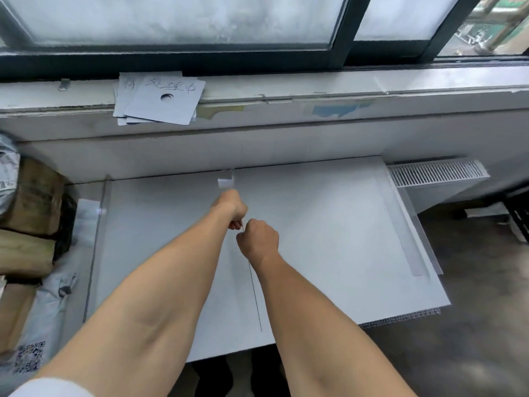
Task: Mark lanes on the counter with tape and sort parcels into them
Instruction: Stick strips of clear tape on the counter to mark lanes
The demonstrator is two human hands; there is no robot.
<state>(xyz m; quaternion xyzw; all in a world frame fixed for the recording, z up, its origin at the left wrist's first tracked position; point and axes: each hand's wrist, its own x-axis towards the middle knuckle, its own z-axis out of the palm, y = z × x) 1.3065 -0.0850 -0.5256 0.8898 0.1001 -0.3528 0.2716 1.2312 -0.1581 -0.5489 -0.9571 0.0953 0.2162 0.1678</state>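
counter (315, 239): matt white board | tape (226, 183): glossy clear plastic | parcels (31, 202): brown paper

Top pale grey square card with round hole (167, 100) on the windowsill, handwritten "处理中", grey card beneath it (126, 90), one handwritten character only partly legible, grey plastic mailer parcel (31, 333) at lower left, black QR code, not decodable by eye

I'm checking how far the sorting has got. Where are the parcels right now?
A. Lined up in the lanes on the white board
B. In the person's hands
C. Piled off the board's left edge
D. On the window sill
C: the parcels sit stacked beyond the left edge of the white board, whose surface carries only tape lines.
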